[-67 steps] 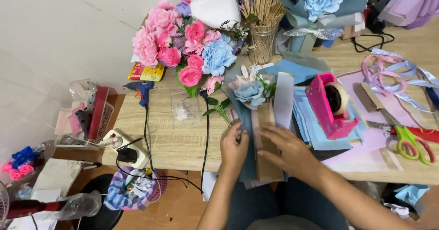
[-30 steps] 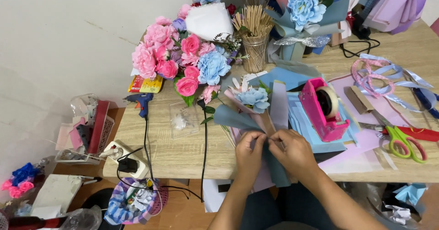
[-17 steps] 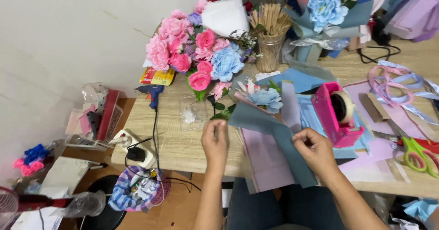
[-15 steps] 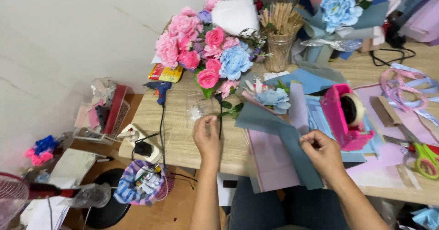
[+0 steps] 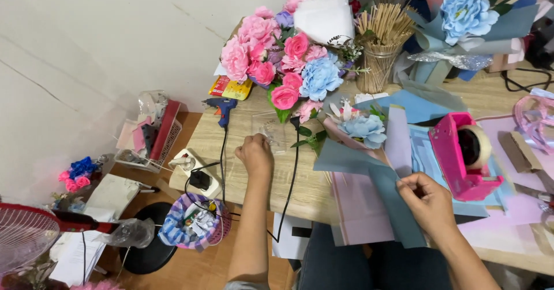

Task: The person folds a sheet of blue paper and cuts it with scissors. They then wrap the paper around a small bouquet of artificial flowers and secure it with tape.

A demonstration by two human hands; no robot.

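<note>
Pinching the grey-blue wrapping sheet [image 5: 381,197] near its lower edge, my right hand [image 5: 430,203] has fingers closed on the paper to keep it flat around the small blue paper flower [image 5: 362,127]. The sheet lies at the wooden table [image 5: 242,171]'s front edge; its long axis runs toward me, the bloom pointing away. My left hand [image 5: 255,154] reaches to a small clear plastic piece [image 5: 272,133], fingers curled, hold unclear. A pink tape dispenser [image 5: 461,157] stands just right

Grey-blue wrapping paper [image 5: 398,209] — folded, overhanging table edge.
</note>
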